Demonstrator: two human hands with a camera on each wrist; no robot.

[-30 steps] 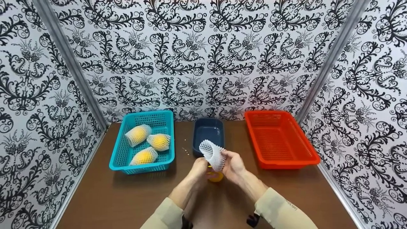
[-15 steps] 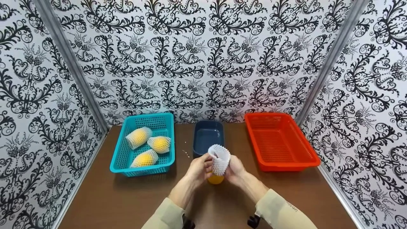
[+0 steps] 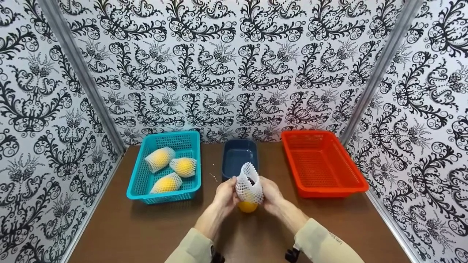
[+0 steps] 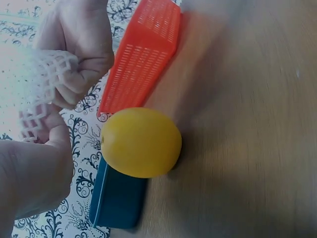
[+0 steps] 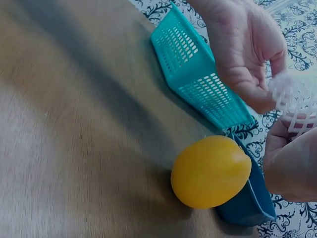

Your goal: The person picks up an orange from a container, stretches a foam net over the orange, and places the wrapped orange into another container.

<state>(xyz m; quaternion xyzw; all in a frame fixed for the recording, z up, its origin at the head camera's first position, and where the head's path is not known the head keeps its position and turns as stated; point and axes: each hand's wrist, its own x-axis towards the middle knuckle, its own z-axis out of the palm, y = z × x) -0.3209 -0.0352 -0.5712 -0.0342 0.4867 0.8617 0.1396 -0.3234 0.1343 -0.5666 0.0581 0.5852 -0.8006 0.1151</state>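
Note:
A white foam net sleeve (image 3: 249, 188) is held between both hands, its mouth spread open. My left hand (image 3: 225, 196) pinches the near-left edge, and my right hand (image 3: 271, 195) pinches the opposite edge. Under the net sits a smooth yellow mango (image 3: 248, 207), bare where its lower end shows in the head view. Both wrist views show the mango (image 4: 141, 143) resting on the brown table, with the netting above and beyond it. Fingertips are partly hidden by the mesh.
At left, a teal basket (image 3: 134, 182) holds several net-wrapped mangoes, one of them a mango (image 3: 183, 167) by its right wall. A dark blue tub (image 3: 239, 155) stands behind the hands. The red basket (image 3: 318, 160) is at right. White scraps (image 3: 214, 176) lie beside the tub.
The foam sleeve has turned from leaning left to upright, and its mouth is spread wider. My left hand has shifted up to the sleeve's edge. The mango stays in place.

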